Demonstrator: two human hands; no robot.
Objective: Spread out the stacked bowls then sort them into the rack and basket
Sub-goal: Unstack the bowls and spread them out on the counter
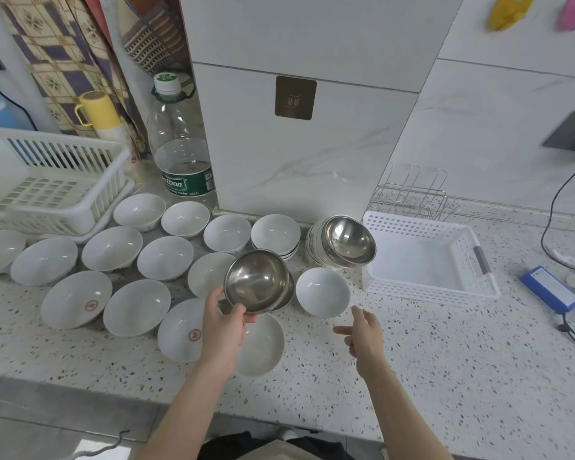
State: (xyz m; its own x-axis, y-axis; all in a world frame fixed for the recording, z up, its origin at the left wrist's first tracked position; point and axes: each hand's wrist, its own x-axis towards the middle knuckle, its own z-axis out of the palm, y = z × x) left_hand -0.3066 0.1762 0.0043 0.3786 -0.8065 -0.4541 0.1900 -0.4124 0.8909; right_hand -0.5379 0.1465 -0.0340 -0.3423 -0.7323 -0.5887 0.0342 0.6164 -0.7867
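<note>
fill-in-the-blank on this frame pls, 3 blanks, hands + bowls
1. The steel bowls are gripped by the ____ hand.
2. The right hand holds ____.
3. The white basket right of the bowls contains ____ bowls.

Missing words: left; nothing; no

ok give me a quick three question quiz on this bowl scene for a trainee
1. True or false: the left hand holds a steel bowl.
2. Multiple choice: where is the stack of steel bowls? A in the white rack; B on the counter just left of the perforated basket; C inside the basket.
3. Fill in: the right hand holds ____.

Key: 1 true; 2 B; 3 nothing, its fingers are loosely spread above the counter.
</note>
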